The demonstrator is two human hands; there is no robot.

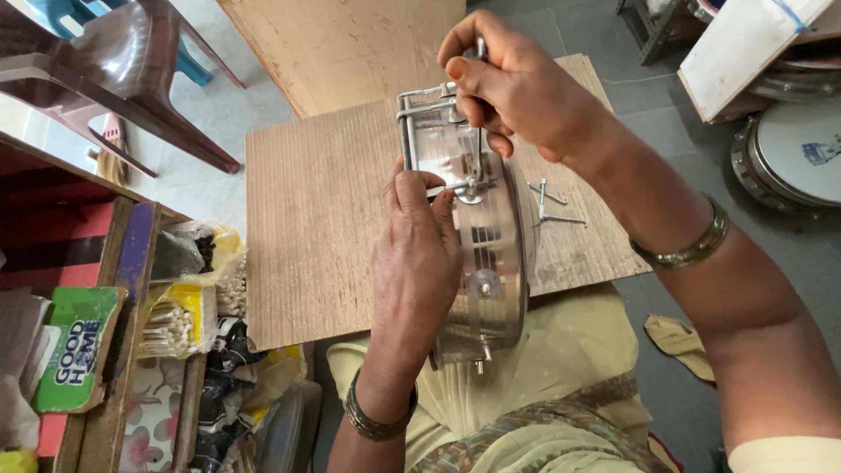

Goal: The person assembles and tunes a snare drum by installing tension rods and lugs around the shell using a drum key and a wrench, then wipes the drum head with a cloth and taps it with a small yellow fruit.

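Rods (554,206) lie unfitted on the board (307,245) beside the metal drum shell (477,254) propped upright on the lap, left hand (416,258) pinching a fitted lug, right hand (512,83) clenched on a tool, suggesting midway.

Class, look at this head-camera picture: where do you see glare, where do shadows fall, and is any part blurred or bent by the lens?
Head view: glare streaks the shiny round metal drum shell held by the left hand and right hand; soft daylight casts faint shadows on the ribbed brown board; the centre is sharp; the dark red plastic chair at the edge looks stretched by the wide lens.
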